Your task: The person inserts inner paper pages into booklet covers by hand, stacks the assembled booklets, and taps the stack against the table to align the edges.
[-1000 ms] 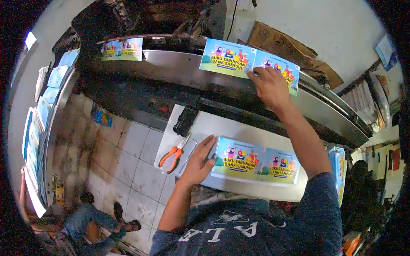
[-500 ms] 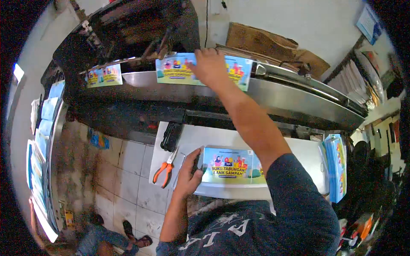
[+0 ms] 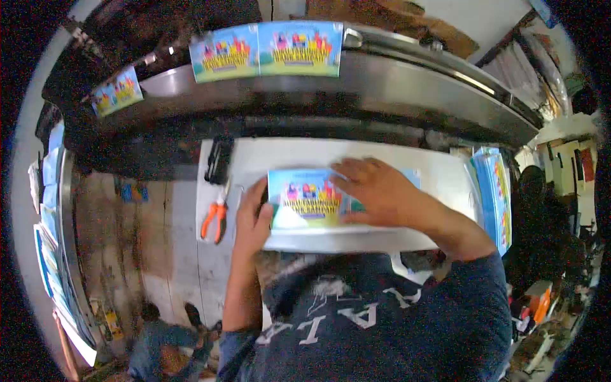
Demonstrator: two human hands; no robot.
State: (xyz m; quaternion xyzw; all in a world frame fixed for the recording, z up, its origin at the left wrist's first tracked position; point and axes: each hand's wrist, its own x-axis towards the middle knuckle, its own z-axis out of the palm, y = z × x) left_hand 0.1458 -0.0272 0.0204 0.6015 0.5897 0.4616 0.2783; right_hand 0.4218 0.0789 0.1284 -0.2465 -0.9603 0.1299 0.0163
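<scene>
Now sheets (image 3: 305, 200) lie under the spread right hand (image 3: 377, 196) and beside the loosely splayed left hand (image 3: 252, 221); uneven dragging, I'd say, could skew them.

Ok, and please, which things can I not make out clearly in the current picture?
All in the head view:
- Right part of the printed sheet on the white surface: mostly covered by the right hand.
- Smallest lettering on that sheet: too small and blurred.
- Black object by the pliers: too dark and blurred to identify.
- Brown cardboard: cut off by the top edge.
</scene>
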